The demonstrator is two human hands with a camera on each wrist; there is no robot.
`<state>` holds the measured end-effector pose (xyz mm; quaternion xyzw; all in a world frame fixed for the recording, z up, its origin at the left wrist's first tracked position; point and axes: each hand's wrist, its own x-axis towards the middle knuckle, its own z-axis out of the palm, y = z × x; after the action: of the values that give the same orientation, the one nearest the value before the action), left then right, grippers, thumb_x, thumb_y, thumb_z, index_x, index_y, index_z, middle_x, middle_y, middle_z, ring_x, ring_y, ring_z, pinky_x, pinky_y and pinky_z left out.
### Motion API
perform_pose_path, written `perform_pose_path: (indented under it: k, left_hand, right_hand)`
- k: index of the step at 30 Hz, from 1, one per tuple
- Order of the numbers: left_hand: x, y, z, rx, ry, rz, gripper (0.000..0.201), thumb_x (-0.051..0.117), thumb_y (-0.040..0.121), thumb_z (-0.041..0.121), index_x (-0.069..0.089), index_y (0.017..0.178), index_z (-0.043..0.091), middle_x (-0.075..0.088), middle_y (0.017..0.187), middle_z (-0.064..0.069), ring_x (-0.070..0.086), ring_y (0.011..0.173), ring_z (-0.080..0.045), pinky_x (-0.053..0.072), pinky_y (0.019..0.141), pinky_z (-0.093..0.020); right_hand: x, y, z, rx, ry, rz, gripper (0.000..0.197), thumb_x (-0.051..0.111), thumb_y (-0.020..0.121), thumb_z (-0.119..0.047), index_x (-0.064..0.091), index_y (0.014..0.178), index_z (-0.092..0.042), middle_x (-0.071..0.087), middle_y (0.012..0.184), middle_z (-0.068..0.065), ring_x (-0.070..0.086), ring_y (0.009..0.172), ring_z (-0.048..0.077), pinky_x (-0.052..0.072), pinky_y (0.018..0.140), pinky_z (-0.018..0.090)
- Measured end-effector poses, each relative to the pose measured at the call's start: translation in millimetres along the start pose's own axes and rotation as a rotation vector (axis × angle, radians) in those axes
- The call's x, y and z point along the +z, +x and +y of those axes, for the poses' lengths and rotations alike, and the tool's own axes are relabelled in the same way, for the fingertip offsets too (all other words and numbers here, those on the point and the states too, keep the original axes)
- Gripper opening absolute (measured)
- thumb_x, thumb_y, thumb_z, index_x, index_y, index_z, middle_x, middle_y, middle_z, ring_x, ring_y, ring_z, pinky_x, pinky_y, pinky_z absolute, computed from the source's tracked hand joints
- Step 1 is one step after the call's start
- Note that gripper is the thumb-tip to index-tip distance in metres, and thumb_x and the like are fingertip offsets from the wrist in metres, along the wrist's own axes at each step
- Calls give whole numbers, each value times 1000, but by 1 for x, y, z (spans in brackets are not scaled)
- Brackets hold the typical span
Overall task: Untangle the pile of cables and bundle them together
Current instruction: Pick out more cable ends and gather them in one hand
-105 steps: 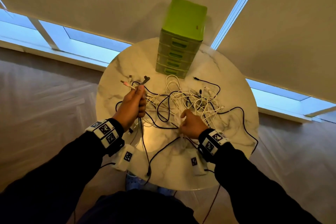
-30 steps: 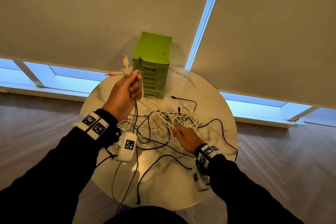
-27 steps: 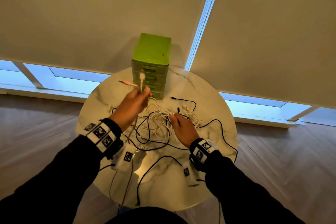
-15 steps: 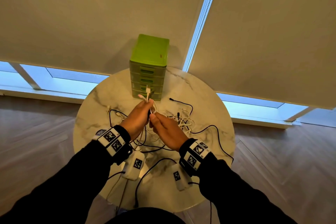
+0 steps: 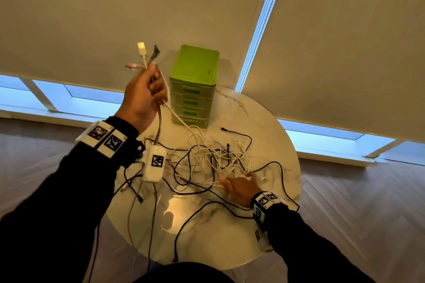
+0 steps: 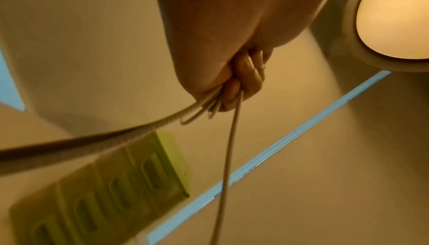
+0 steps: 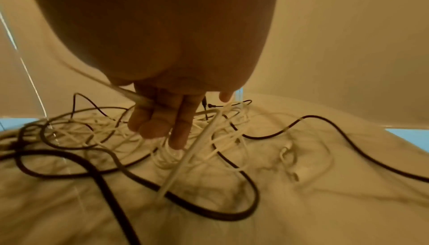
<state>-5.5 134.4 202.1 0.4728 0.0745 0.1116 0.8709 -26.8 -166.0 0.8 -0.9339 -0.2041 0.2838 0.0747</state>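
Observation:
A tangle of white and black cables (image 5: 213,158) lies on the round marble table (image 5: 218,232). My left hand (image 5: 142,92) is raised above the table's far left and grips a bunch of cable ends (image 5: 143,53), whose plugs stick up out of the fist. A white cable (image 5: 177,117) and darker ones trail from it down to the pile. In the left wrist view the curled fingers (image 6: 241,83) clamp these strands (image 6: 232,138). My right hand (image 5: 239,187) rests on the pile's near right side, its straight fingers (image 7: 162,120) pressed into the white loops (image 7: 209,138).
A green stack of small drawers (image 5: 195,85) stands at the table's far edge, right of my raised left hand. Black cables (image 5: 280,174) loop towards the right and front rims, and some hang over the near left edge. Window blinds hang behind.
Half a second ago both hands met over the pile. The left hand has since lifted up and left with the cable ends, and the right hand has dropped back onto the pile.

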Motion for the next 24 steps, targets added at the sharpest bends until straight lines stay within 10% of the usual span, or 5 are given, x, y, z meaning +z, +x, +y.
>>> perform_pose_path:
  k: [2, 7, 11, 17, 24]
  left_hand:
    - [-5, 1, 2, 97, 143, 42, 31, 36, 110, 28, 42, 80, 23, 32, 58, 12, 25, 50, -3, 24, 46, -16]
    - [-13, -20, -51, 39, 372, 28, 24, 37, 110, 30, 45, 87, 25, 34, 69, 11, 35, 56, 0, 33, 52, -14]
    - [-13, -24, -81, -80, 292, -61, 26, 44, 107, 38, 49, 85, 24, 37, 65, 12, 35, 57, -3, 33, 50, -15]
    - [-7, -17, -57, -15, 228, -64, 29, 39, 109, 29, 47, 82, 21, 36, 63, 11, 31, 55, -3, 27, 50, -16]
    - [-16, -14, -35, 25, 188, -31, 31, 36, 109, 33, 43, 82, 22, 34, 61, 12, 28, 55, -5, 26, 51, -17]
  right_hand:
    - [-4, 3, 6, 38, 15, 118, 43, 18, 107, -46, 56, 124, -38, 69, 114, -1, 60, 113, 21, 19, 110, 50]
    - [-39, 7, -35, -80, 454, 453, 31, 38, 104, -49, 55, 110, -24, 64, 86, -10, 62, 87, 13, 39, 95, 42]
    - [-52, 10, -82, -341, 597, 225, 61, 57, 96, -49, 38, 148, -24, 46, 147, -4, 49, 127, 8, 40, 105, 28]
    - [-42, 6, -97, -457, 732, -102, 24, 49, 105, -33, 64, 100, -15, 72, 112, 3, 64, 112, 15, 46, 103, 33]
    - [-54, 8, -56, -329, 433, 306, 27, 37, 107, -40, 56, 90, -31, 70, 83, -1, 66, 78, 17, 54, 80, 44]
